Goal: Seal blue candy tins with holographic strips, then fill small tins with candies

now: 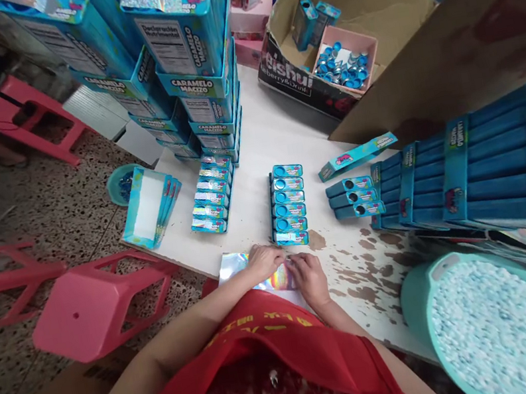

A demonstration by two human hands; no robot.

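A shiny holographic sheet [230, 266] lies at the table's front edge, against the red apron. My left hand [264, 262] is on it with curled fingers, pinching near its upper edge. Just to the right, my right hand [309, 276] grips the sheet with bent fingers, its fingertips close to the left ones. What is between the fingertips is too small to make out. Directly beyond my hands stands a row of blue tins [289, 209] with round lids; the nearest carries a shiny strip. Another row of tins [212, 195], topped with shiny strips, stands to the left.
Stacked boxes of tins [197, 87] rise at back left. A cardboard box [291, 78] holds a pink tray of caps. Three tins with dark openings [354, 198] stand right, beside more packed tins [494, 165]. A teal bucket [415, 306] holds white-blue pellets. Pink stools [78, 315] stand left.
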